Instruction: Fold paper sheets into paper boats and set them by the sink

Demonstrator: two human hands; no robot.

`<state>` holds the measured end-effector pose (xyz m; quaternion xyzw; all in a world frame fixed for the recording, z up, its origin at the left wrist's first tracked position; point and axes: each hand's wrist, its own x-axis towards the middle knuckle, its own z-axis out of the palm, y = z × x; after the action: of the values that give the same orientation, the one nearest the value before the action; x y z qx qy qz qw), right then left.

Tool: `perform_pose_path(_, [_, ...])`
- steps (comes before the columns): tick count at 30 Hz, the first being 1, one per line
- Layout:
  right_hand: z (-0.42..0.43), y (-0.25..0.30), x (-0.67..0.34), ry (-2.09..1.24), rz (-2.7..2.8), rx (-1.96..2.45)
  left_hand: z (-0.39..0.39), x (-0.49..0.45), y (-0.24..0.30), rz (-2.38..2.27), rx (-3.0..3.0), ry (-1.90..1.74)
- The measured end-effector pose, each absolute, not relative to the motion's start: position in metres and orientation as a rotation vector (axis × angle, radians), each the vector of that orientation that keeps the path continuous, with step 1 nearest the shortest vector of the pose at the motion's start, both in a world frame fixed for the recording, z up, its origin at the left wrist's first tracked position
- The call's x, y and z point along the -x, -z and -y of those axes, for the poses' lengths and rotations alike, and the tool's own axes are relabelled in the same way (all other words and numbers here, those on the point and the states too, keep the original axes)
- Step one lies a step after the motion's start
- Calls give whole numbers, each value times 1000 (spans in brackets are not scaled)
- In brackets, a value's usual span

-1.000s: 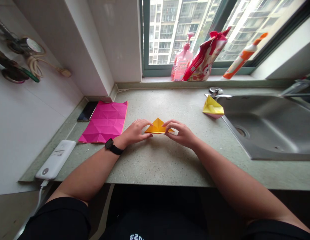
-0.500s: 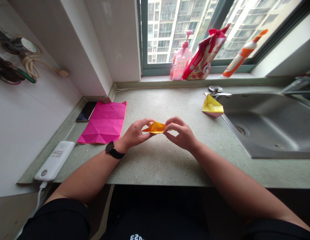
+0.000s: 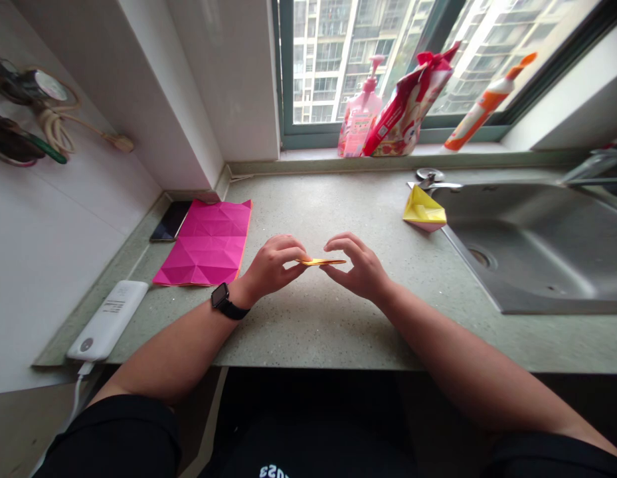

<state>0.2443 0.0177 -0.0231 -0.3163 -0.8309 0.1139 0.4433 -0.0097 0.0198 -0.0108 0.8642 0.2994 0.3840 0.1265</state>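
A folded orange paper (image 3: 324, 262) is held above the counter, seen almost edge-on as a thin flat strip. My left hand (image 3: 278, 263) pinches its left end between thumb and fingers. My right hand (image 3: 358, 265) is at the other end with thumb and fingers apart; the thumb lies under the paper's right part and the index finger is raised above it. Left of my hands, a creased magenta paper sheet (image 3: 211, 236) lies on the counter, with orange showing along its edge. A yellow folded paper piece (image 3: 424, 209) stands to the right, beside the sink.
A phone (image 3: 171, 221) lies partly beneath the magenta sheet. A white power bank (image 3: 109, 320) with a cable sits at the left. The steel sink (image 3: 532, 265) is on the right. On the windowsill are a pink pump bottle (image 3: 360, 119), a red bag (image 3: 408, 106) and an orange-white bottle (image 3: 480, 113).
The orange paper has gone from a raised, peaked shape to a thin flat one. My right fingers have opened from their pinch, while my left hand keeps hold.
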Motion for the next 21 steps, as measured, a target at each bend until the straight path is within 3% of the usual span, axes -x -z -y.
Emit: perform_pose_path(21, [-30,20,-261,-100,2078,812,-19,14,9,-842,-2443,-1340])
